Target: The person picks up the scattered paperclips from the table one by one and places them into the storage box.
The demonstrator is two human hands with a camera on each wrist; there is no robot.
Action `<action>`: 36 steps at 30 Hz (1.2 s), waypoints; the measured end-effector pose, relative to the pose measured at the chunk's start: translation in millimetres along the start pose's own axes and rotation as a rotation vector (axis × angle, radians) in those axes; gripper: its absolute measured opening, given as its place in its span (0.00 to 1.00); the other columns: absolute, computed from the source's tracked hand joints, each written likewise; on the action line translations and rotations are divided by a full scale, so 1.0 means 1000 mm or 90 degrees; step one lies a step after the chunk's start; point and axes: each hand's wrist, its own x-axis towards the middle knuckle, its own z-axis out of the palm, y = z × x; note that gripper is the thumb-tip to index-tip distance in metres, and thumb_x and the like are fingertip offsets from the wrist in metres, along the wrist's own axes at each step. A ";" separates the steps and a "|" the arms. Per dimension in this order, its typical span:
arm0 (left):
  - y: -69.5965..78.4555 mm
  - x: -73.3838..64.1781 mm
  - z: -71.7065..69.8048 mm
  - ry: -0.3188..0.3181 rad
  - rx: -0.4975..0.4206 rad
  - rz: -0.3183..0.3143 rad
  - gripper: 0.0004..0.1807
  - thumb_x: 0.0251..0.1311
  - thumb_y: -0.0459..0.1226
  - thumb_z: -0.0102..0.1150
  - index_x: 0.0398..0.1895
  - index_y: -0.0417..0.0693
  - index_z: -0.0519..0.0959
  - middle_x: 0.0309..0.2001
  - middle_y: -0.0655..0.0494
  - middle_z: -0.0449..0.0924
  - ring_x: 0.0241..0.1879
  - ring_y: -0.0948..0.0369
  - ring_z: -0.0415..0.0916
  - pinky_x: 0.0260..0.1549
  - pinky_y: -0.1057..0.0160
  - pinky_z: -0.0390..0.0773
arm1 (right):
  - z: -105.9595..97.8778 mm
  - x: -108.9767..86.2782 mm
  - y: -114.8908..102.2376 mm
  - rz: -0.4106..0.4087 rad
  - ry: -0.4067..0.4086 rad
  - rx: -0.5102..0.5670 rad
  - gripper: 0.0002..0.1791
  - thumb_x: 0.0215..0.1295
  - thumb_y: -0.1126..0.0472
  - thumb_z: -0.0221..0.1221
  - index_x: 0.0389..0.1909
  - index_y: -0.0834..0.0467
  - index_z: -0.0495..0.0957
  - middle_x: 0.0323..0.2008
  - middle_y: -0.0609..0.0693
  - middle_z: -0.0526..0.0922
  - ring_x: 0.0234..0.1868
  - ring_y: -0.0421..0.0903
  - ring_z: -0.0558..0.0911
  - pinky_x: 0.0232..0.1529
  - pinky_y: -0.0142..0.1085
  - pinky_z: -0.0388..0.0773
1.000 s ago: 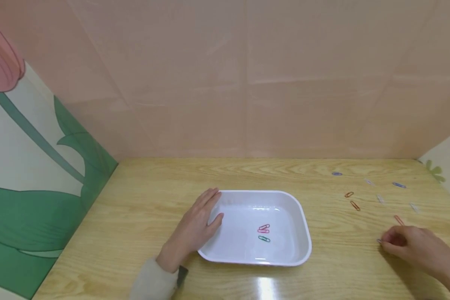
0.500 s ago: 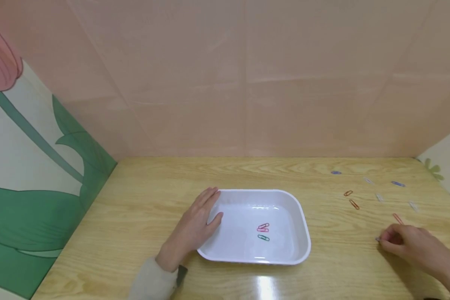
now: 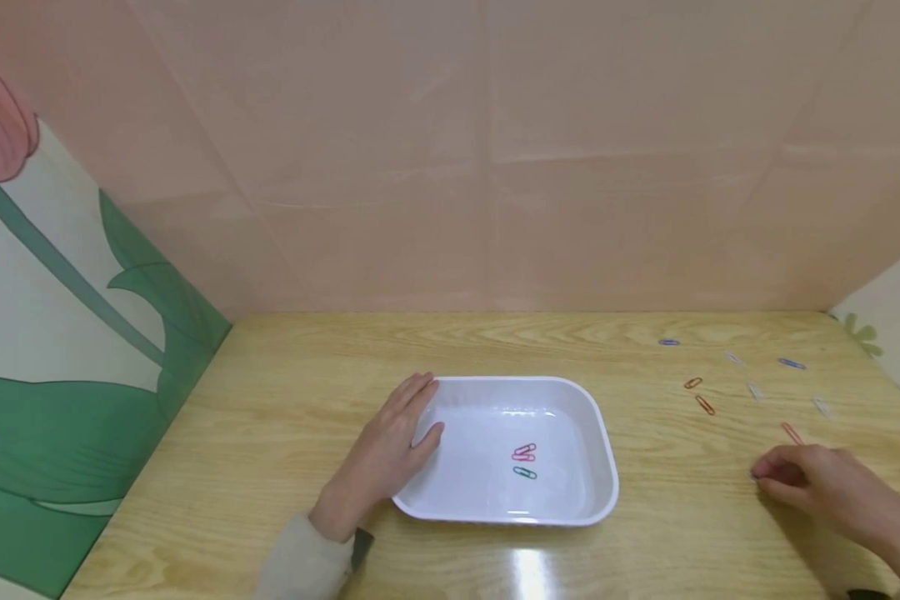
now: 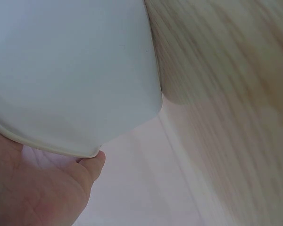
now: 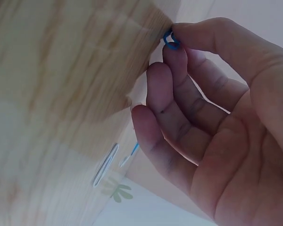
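In the head view my left hand [image 3: 386, 446] rests on the left rim of a white tray [image 3: 610, 467], its fingers nearly straight and its thumb over the inside. The left wrist view shows that hand [image 4: 42, 188] against the rim and the tray's outer wall [image 4: 80, 70]. My right hand [image 3: 832, 492] is low over the table at the right. Its thumb and index finger pinch a blue paper clip [image 5: 171, 40], mostly hidden in the head view. Two pink paper clips [image 3: 524, 452] and a green paper clip [image 3: 525, 472] lie inside the tray.
Several loose paper clips lie on the wooden table [image 3: 307, 358] at the right: a light red one [image 3: 792, 432] beside my right hand, a dark red one [image 3: 705, 405], a blue one [image 3: 792, 363] and white ones [image 3: 754, 392]. A pink wall [image 3: 487, 167] rises behind the table.
My right hand has moved very slightly to the left with the blue paper clip pinched. The left hand keeps its place on the tray; the head view shifts a little.
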 end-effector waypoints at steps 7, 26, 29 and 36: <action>-0.001 0.000 0.001 -0.003 0.001 0.001 0.31 0.69 0.43 0.56 0.71 0.37 0.66 0.74 0.45 0.63 0.75 0.51 0.58 0.75 0.51 0.61 | 0.003 -0.002 -0.001 -0.084 0.030 0.054 0.14 0.45 0.72 0.72 0.28 0.53 0.81 0.26 0.34 0.83 0.30 0.18 0.74 0.28 0.14 0.73; 0.001 0.000 0.001 -0.008 -0.001 -0.002 0.31 0.69 0.43 0.56 0.71 0.37 0.66 0.74 0.44 0.63 0.75 0.50 0.58 0.75 0.50 0.60 | 0.008 0.003 -0.006 -0.162 0.139 0.065 0.19 0.29 0.77 0.72 0.28 0.60 0.84 0.28 0.32 0.86 0.31 0.19 0.78 0.67 0.08 0.34; 0.001 0.000 0.000 -0.009 -0.001 -0.001 0.31 0.69 0.43 0.56 0.71 0.37 0.66 0.74 0.45 0.63 0.75 0.50 0.58 0.75 0.50 0.60 | 0.007 0.002 -0.012 -0.138 0.124 0.073 0.18 0.33 0.76 0.72 0.30 0.59 0.84 0.27 0.41 0.87 0.30 0.20 0.78 0.66 0.08 0.31; 0.002 0.000 -0.002 -0.012 0.002 -0.005 0.31 0.69 0.43 0.55 0.71 0.38 0.66 0.74 0.46 0.63 0.75 0.51 0.58 0.75 0.51 0.60 | 0.007 0.005 -0.028 -0.108 0.086 0.140 0.19 0.36 0.78 0.71 0.33 0.60 0.84 0.29 0.48 0.87 0.29 0.20 0.76 0.68 0.73 0.42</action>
